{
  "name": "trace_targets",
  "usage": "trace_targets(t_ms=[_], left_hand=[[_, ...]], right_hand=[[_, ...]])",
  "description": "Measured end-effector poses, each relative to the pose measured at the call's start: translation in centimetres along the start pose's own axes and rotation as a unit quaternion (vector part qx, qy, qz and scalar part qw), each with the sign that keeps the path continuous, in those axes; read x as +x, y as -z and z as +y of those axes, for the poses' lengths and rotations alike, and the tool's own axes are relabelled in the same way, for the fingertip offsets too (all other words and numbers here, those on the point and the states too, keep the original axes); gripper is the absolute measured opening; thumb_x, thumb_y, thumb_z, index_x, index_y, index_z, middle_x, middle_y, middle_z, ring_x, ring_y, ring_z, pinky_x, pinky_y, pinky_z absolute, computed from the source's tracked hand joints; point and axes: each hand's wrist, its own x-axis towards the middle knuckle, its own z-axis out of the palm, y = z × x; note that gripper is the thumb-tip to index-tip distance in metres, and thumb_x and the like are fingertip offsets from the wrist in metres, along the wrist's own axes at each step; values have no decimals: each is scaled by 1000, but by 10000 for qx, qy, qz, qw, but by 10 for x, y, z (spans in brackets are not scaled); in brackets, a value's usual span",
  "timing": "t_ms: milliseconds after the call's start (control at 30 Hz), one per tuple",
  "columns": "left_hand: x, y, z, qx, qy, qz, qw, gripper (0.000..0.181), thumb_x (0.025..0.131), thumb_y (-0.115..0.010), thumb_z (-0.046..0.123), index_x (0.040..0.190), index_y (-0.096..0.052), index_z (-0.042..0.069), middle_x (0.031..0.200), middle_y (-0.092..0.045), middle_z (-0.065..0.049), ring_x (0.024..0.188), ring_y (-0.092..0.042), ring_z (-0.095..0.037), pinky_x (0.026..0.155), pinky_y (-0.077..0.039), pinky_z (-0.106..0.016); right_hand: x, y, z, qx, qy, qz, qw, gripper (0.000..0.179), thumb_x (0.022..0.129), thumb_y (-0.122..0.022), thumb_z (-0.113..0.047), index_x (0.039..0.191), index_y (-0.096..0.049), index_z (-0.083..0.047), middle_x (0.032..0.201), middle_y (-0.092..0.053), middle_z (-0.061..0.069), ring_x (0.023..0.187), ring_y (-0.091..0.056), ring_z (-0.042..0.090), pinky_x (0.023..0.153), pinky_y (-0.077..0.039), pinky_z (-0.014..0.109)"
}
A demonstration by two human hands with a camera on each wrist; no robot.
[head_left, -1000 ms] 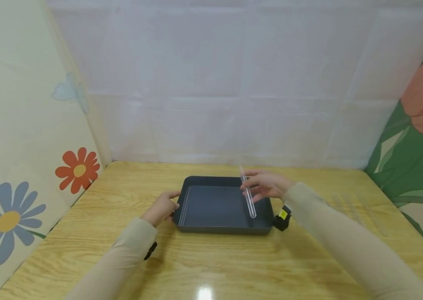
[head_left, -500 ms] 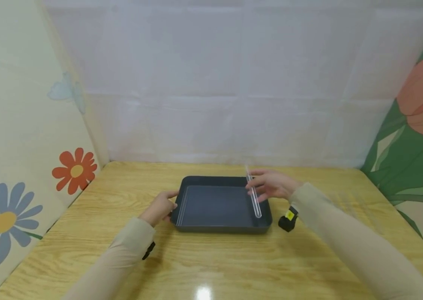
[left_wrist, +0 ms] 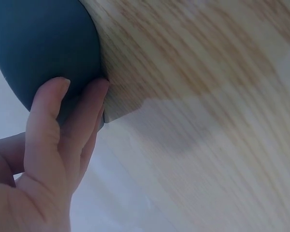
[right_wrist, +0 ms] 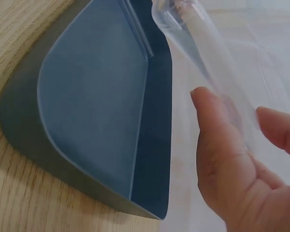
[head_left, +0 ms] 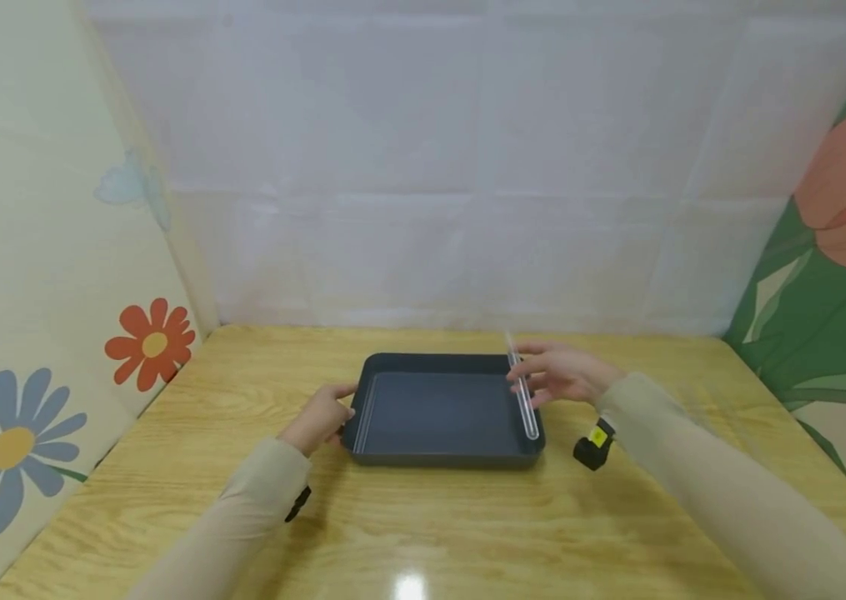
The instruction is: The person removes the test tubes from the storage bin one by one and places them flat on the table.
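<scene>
Holds clear tube (head_left: 527,413) w/ R hand (head_left: 563,374) over R side of dark tray (head_left: 438,414); touches tray's L end w/ L hand (head_left: 320,417).

Sleeves (head_left: 726,479) are beige, wrist devices (head_left: 589,453) black.

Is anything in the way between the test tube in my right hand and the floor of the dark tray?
Nothing visible stands between the test tube and the tray floor below it. The tray's far wall might catch it, though: in the head view, the tube's upper end shows beyond that wall.
</scene>
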Motion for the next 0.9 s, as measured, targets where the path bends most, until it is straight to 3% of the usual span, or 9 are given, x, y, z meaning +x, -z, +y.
trace_targets(t_ms=[167, 333, 567, 900], left_hand=[[0, -2, -1, 15, 21, 37, 10000, 54, 95, -44, -10, 148, -35, -3, 87, -66, -17, 55, -56, -16, 43, -43, -23], [2, -3, -2, -5, 49, 48, 10000, 54, 95, -44, -10, 148, -36, -2, 85, -66, -16, 56, -58, -17, 43, -44, -23], [3, -1, -2, 9, 50, 83, 10000, 55, 94, -44, -10, 148, -36, -2, 84, -65, -16, 55, -57, -17, 43, -45, -24], [1, -2, -1, 8, 55, 71, 10000, 54, 95, -44, -10, 148, -36, -2, 88, -65, -18, 56, -57, -17, 44, -45, -23]], right_hand=[[-5, 4, 1, -27, 10, 29, 10000, 67, 98, -48, 1, 155, -12, -2, 117, -50, 21, 93, -60, 24, 64, -55, 30], [-8, 7, 3, -37, 73, -38, 10000, 69, 97, -47, 2, 155, -9, 0, 109, -52, 16, 94, -59, 23, 71, -55, 31], [-12, 12, 6, -108, 119, -31, 9999, 70, 97, -47, 1, 155, -8, 0, 118, -45, 19, 94, -57, 21, 71, -54, 31], [-20, 23, 12, -52, 144, -12, 9999, 70, 96, -49, 2, 154, -10, 0, 114, -47, 16, 93, -58, 21, 75, -55, 35]])
